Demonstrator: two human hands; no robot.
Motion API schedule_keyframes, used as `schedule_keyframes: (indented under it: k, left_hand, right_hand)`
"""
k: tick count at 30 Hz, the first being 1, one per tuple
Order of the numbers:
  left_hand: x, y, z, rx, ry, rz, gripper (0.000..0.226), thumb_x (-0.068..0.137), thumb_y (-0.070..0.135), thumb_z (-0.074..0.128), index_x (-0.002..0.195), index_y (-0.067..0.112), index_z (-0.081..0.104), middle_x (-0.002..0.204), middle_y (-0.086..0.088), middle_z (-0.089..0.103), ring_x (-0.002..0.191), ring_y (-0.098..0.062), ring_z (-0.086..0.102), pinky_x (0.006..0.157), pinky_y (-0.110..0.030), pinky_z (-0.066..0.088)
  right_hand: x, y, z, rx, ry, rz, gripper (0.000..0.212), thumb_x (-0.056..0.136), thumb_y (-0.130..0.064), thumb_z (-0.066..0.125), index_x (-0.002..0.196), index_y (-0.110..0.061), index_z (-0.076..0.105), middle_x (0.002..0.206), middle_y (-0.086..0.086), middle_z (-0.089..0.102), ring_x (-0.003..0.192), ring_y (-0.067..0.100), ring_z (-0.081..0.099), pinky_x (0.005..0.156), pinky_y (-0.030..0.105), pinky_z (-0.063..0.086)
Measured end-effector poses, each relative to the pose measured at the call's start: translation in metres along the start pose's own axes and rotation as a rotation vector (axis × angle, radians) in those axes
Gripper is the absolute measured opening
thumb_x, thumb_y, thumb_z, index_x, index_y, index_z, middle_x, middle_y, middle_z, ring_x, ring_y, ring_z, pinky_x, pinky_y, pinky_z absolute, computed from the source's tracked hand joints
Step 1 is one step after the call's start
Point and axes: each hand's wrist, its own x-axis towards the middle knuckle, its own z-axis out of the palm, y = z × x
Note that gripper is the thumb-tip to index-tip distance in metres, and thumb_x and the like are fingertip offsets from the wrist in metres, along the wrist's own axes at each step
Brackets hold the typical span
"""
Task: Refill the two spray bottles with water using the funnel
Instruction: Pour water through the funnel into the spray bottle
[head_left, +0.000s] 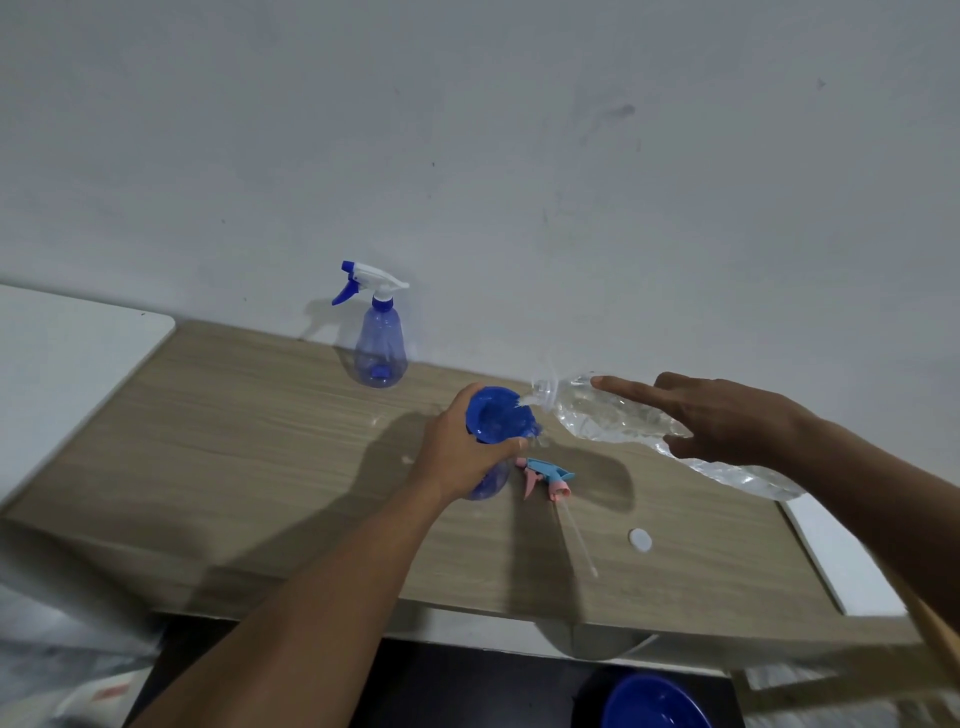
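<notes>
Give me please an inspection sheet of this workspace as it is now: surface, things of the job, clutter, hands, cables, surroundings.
Surface: wooden table against a white wall.
Job's things: blue funnel sits in the open spray bottle; clear water bottle tilted, pouring into the funnel; second spray bottle upright near the wall, head on; pink and blue spray head lies on the table with its tube.
Clutter: white cap.
Hands: left hand grips the funnel and bottle neck; right hand holds the water bottle.
Cables: nothing seen.
Surroundings: blue basin below the table.
</notes>
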Motion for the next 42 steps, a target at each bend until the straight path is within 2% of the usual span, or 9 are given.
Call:
schedule_keyframes:
  k: [3,7,12,16,24,28,30,35,42]
  left_hand:
    - [0.0,0.001,0.0,-0.007,-0.002,-0.005,0.055,0.067,0.032,0.09,0.112,0.041,0.061,0.103,0.022,0.07,0.095,0.005,0.066,0.078,-0.015,0.051]
    - [0.0,0.002,0.001,-0.007,-0.006,-0.015,0.054,0.069,0.031,0.09,0.113,0.041,0.06,0.103,0.024,0.07,0.094,0.009,0.065,0.076,-0.011,0.049]
    - [0.002,-0.001,0.002,0.017,0.013,-0.019,0.054,0.068,0.033,0.09,0.111,0.043,0.059,0.103,0.023,0.069,0.094,0.005,0.065,0.081,-0.023,0.056]
    - [0.001,-0.001,0.002,0.026,0.019,-0.023,0.056,0.067,0.033,0.091,0.113,0.041,0.059,0.104,0.021,0.068,0.095,0.007,0.063,0.08,-0.019,0.055]
    - [0.001,-0.001,0.002,0.028,0.014,-0.032,0.053,0.069,0.032,0.089,0.112,0.041,0.06,0.101,0.022,0.07,0.092,0.005,0.065,0.082,-0.024,0.056]
    - [-0.001,0.003,0.001,0.031,0.009,-0.054,0.051,0.071,0.028,0.089,0.105,0.047,0.057,0.096,0.034,0.066,0.089,0.013,0.062,0.074,-0.011,0.05]
    - [-0.002,0.005,0.001,0.038,0.014,-0.062,0.053,0.071,0.028,0.089,0.099,0.053,0.052,0.094,0.034,0.066,0.089,0.015,0.061,0.07,-0.007,0.048]
    - [-0.001,0.003,0.003,0.046,0.038,-0.07,0.055,0.068,0.032,0.089,0.109,0.049,0.056,0.101,0.022,0.068,0.093,0.005,0.064,0.076,-0.018,0.052]
    - [-0.001,-0.001,0.006,0.047,0.06,-0.067,0.066,0.065,0.04,0.092,0.121,0.042,0.057,0.107,0.018,0.07,0.099,-0.002,0.066,0.085,-0.029,0.057]
  right_hand:
    - [0.0,0.001,0.002,0.001,0.007,-0.001,0.111,0.094,-0.025,0.066,0.135,-0.074,-0.024,0.108,-0.006,0.049,0.081,0.02,0.061,0.078,0.041,0.057]
    - [0.0,0.002,0.002,-0.005,0.012,-0.004,0.111,0.095,-0.026,0.067,0.137,-0.073,-0.024,0.108,-0.007,0.049,0.082,0.018,0.061,0.078,0.039,0.057]
    - [-0.001,0.003,0.003,-0.012,0.016,0.0,0.111,0.095,-0.027,0.067,0.137,-0.073,-0.025,0.109,-0.006,0.049,0.082,0.018,0.061,0.078,0.038,0.057]
    - [-0.002,0.002,0.004,-0.006,0.016,0.006,0.11,0.096,-0.026,0.066,0.137,-0.073,-0.025,0.109,-0.006,0.049,0.08,0.017,0.059,0.077,0.038,0.056]
    - [-0.004,-0.004,0.01,0.062,0.064,0.012,0.108,0.095,-0.028,0.065,0.139,-0.071,-0.024,0.106,-0.005,0.049,0.077,0.017,0.058,0.076,0.037,0.055]
    - [-0.001,-0.01,0.02,0.166,0.141,0.009,0.107,0.095,-0.028,0.066,0.141,-0.07,-0.022,0.105,-0.002,0.051,0.082,0.022,0.06,0.079,0.041,0.056]
    - [0.002,-0.013,0.027,0.236,0.198,0.024,0.108,0.094,-0.029,0.067,0.142,-0.07,-0.021,0.109,0.001,0.053,0.09,0.025,0.061,0.083,0.043,0.055]
    - [0.008,-0.012,0.048,0.438,0.405,0.099,0.11,0.092,-0.028,0.072,0.144,-0.069,-0.015,0.119,0.004,0.057,0.101,0.018,0.06,0.092,0.039,0.053]
    - [0.022,0.005,0.078,0.655,0.685,0.344,0.119,0.083,-0.022,0.083,0.151,-0.055,-0.009,0.11,0.003,0.057,0.093,0.021,0.061,0.085,0.038,0.05]
